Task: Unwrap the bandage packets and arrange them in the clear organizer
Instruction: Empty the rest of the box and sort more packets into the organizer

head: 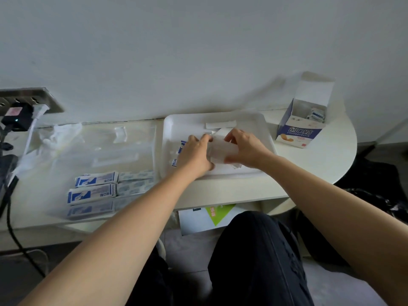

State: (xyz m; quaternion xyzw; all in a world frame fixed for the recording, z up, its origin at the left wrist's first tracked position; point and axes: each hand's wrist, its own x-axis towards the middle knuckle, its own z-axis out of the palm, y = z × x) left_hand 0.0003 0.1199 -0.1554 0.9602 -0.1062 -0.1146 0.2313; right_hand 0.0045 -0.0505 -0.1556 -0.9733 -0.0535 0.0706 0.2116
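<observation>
One counter: a white counter with a rounded right end (331, 155) carries everything, set against a pale wall.
Organizer: the clear plastic organizer with shallow compartments (99, 155) lies on the counter's left half, just beside the tray and to the left of both hands.
Tray: a white rectangular tray (174, 121) sits in the middle of the counter, and both hands work over it.
Box: an open blue-and-white cardboard bandage box (298, 131) stands to the right of the tray, lid flap up, with a few packets showing inside.
Left hand: the left hand (195, 154) pinches the left end of the packet being opened, fingers curled onto it.
Right hand: the right hand (245, 149) pinches the opposite end, thumb beneath and fingers on top.
Stowed packets: blue-and-white flat bandage packets (93, 187) fill the organizer's nearest row, their long axes running left to right.
Held packet: a white paper bandage packet (220, 150) spans the gap between the hands above the tray; blur hides how far it is opened.
Loose packets: two blue-printed packets (182, 146) lie on the tray, partly under the left hand.
Deciding relation: the organizer lies leftward, so the left hand is nearer for placing; the piece probably needs laying left to right like its neighbours.
</observation>
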